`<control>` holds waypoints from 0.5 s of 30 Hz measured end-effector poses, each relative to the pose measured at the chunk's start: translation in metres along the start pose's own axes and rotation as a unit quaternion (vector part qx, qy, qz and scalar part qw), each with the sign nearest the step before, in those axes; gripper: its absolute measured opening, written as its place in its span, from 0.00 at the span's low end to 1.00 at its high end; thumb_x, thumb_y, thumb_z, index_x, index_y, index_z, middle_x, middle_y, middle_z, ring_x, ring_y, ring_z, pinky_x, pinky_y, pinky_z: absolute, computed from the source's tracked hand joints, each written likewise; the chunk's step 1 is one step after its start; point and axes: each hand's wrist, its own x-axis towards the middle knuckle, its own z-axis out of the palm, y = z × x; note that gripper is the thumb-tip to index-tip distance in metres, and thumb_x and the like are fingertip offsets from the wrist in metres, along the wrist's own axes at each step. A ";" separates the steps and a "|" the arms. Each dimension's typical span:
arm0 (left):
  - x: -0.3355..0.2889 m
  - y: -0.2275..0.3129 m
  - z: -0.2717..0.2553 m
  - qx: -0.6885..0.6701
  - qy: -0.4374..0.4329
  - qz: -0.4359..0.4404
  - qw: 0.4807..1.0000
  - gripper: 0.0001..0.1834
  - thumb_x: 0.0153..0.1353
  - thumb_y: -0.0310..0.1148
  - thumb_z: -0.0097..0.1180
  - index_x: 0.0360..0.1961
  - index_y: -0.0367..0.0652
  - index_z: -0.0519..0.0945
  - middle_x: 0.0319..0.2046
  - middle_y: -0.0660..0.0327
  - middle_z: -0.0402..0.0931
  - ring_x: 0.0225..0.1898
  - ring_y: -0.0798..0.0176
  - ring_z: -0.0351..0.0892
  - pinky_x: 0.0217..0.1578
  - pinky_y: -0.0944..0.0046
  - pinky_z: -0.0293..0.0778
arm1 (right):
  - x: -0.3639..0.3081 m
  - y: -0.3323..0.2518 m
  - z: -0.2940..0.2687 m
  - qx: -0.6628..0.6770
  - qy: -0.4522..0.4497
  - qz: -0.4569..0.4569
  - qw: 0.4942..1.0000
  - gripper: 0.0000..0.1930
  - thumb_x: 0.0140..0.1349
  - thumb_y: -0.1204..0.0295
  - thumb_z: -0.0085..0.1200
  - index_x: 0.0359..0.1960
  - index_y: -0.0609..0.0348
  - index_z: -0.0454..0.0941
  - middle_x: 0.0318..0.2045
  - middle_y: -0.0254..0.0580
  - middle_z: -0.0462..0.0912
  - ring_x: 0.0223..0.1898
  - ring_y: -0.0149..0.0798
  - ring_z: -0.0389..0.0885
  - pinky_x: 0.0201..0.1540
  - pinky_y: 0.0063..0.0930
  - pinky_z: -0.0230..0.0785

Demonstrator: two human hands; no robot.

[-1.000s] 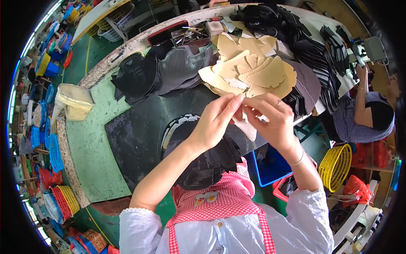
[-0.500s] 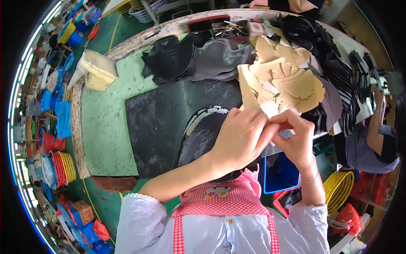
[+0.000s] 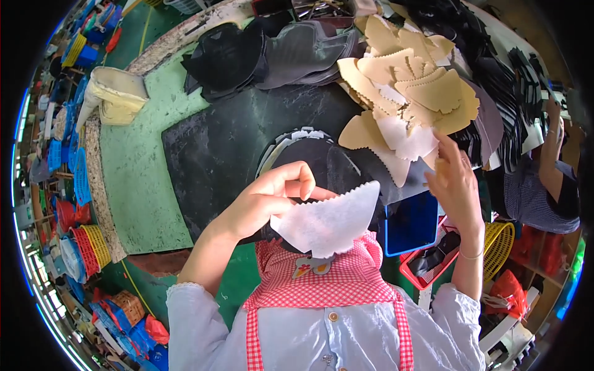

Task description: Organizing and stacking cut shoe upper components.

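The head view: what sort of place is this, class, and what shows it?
Probably a workshop or factory floor handling cut sheet material: a heap of tan, zigzag-edged pieces, stacked black pieces and another person at the right.

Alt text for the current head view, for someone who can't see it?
A person's left hand holds a white zigzag-edged piece above a red-checked apron, while the right hand is beside a pile of mostly tan pieces. A dark mat lies on the green worktop.

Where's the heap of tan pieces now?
In the head view, the tan heap lies right of centre toward the top, right of a grey stack, with the right hand at its lower right.
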 end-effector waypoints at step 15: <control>-0.020 -0.022 -0.033 0.294 0.269 0.040 0.916 0.14 0.67 0.36 0.62 0.30 0.37 0.77 0.22 0.60 0.80 0.18 0.73 0.78 0.18 0.75 0.70 | 0.021 -0.039 0.086 0.168 -0.208 -0.030 0.963 0.12 0.68 0.71 0.58 0.30 0.64 0.72 0.17 0.30 0.76 0.17 0.20 0.66 0.20 0.19 0.56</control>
